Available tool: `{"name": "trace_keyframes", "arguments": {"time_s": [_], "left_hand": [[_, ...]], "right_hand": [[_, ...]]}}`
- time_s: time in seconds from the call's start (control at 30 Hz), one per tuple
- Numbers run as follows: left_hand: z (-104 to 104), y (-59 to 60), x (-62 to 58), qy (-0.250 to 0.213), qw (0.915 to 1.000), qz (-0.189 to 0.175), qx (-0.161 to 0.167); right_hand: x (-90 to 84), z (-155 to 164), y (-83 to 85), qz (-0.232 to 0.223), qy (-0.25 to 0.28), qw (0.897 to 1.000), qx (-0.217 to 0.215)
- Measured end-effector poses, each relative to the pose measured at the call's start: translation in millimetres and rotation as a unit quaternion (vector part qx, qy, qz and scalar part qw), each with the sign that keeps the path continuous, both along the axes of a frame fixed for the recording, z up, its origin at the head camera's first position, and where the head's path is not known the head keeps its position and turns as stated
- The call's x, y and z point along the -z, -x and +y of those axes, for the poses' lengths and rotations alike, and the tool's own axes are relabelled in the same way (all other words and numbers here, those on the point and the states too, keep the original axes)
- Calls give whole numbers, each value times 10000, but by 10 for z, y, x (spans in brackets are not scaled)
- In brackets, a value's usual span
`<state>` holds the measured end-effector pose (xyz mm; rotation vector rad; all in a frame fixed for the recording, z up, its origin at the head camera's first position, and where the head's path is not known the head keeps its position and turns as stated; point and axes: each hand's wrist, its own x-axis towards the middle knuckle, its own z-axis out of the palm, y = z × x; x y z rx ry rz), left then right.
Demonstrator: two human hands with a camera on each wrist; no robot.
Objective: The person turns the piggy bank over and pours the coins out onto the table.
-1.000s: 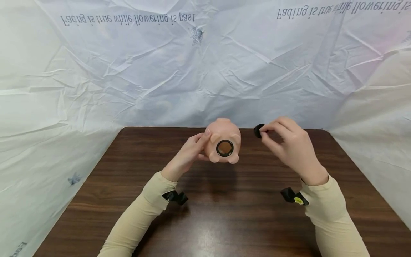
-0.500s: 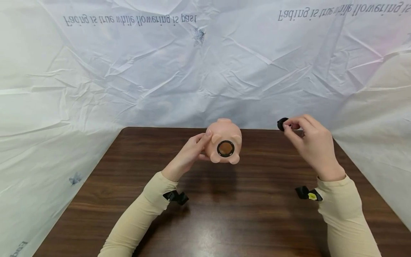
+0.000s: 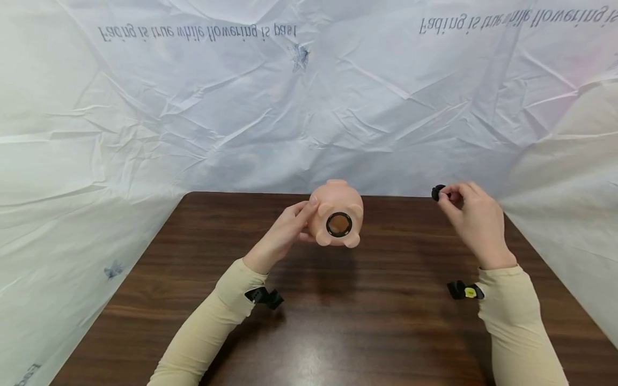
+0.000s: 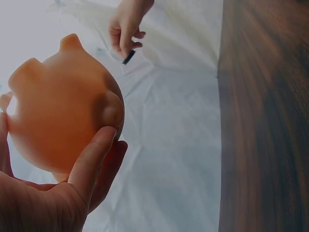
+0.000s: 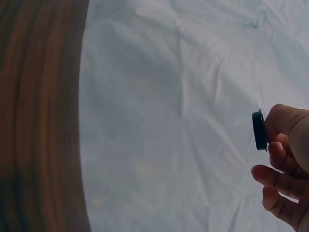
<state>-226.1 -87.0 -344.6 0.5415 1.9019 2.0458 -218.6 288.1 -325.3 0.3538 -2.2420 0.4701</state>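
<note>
A pink piggy bank [image 3: 334, 194] is held up over the table by my left hand [image 3: 282, 233], thumb on its side and fingers behind it. Its underside, with short legs and a round black-rimmed hole [image 3: 339, 224], faces the head camera. The left wrist view shows the rounded body of the piggy bank [image 4: 63, 116] with the fingers wrapped against it. Off to the right, my right hand [image 3: 475, 222] pinches a small round black plug [image 3: 438, 193] between thumb and fingertips. In the right wrist view the black plug [image 5: 259, 130] is seen edge-on, its flange towards the thumb.
Below both hands lies a dark brown wooden table [image 3: 367, 332] with rounded far corners. White printed sheeting [image 3: 338, 107] hangs behind its far edge and along both sides. Black straps with small devices are worn on both wrists.
My right hand has moved to the right, away from the piggy bank, carrying the black plug, and lately dipped slightly. The left hand and piggy bank have stayed nearly still.
</note>
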Motion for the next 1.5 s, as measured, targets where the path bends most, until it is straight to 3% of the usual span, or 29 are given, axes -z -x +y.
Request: {"name": "trace_keyframes", "arguments": {"time_s": [0.5, 0.77, 1.0, 1.23, 1.5], "left_hand": [[-37, -7, 24, 96, 10000, -20, -15], [-28, -24, 27, 132, 9999, -8, 82], [-37, -24, 38, 153, 9999, 5, -13], [-40, -9, 55, 148, 9999, 25, -37], [-19, 15, 54, 77, 10000, 42, 22]], "right_hand": [[392, 236, 96, -987, 607, 9905, 736], [554, 362, 104, -1882, 653, 9744, 1040], [645, 423, 146, -2362, 500, 9641, 1104], [692, 449, 184, -3109, 394, 9417, 1224], [740, 516, 197, -3506, 183, 9269, 1324]]}}
